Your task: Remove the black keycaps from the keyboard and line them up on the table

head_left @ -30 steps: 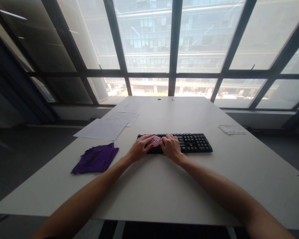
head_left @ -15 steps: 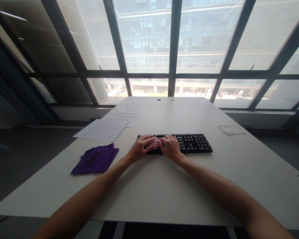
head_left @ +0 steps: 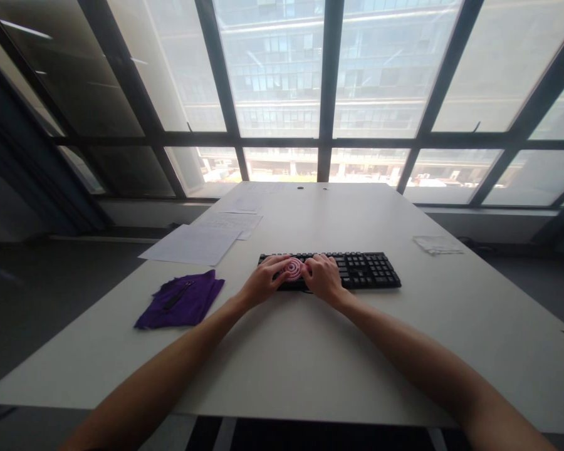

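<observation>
A black keyboard [head_left: 371, 270] lies on the white table, its left half partly hidden by my hands. Over that left half is a round pink disc with concentric rings [head_left: 292, 269]. My left hand [head_left: 266, 280] is at the disc's left side, thumb and fingers around its edge. From the right, my right hand [head_left: 323, 275] meets the disc with its thumb and curled fingers, above the keyboard's middle. Both hands hold the disc between them.
A folded purple cloth [head_left: 188, 304] with a dark strip on it lies left of my left forearm. White paper sheets [head_left: 192, 243] spread along the table's left edge. A clear crumpled packet [head_left: 437, 245] lies at the right. Tall windows stand beyond the table [head_left: 329, 363].
The pink disc has shifted very slightly to the right between my hands, and my right hand's fingers have moved a little. The keyboard has stayed in place.
</observation>
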`<state>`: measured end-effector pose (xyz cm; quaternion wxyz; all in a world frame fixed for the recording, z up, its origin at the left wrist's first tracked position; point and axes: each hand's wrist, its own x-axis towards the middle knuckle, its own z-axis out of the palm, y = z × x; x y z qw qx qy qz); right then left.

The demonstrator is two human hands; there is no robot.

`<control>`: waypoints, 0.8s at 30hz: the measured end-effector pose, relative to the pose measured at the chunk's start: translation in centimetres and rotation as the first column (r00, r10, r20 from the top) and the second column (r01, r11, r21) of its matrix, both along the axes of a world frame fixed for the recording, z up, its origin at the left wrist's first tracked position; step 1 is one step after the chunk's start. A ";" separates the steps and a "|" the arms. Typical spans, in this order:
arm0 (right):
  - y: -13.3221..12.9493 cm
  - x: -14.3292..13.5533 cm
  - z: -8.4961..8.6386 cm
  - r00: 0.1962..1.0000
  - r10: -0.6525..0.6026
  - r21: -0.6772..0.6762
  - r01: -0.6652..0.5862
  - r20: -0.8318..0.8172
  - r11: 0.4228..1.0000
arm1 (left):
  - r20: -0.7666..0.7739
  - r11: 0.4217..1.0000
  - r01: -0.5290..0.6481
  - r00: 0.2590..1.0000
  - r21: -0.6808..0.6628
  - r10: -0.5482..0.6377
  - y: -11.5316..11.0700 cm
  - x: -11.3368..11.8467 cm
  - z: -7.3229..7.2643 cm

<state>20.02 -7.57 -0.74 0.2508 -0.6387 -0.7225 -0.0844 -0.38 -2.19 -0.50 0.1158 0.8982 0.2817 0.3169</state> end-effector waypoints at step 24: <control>0.9 1.4 0.2 0.999 -0.030 -0.015 0.029 -0.033 0.999 | -0.013 0.999 0.033 0.999 -0.030 -0.033 0.4 -0.2 -0.6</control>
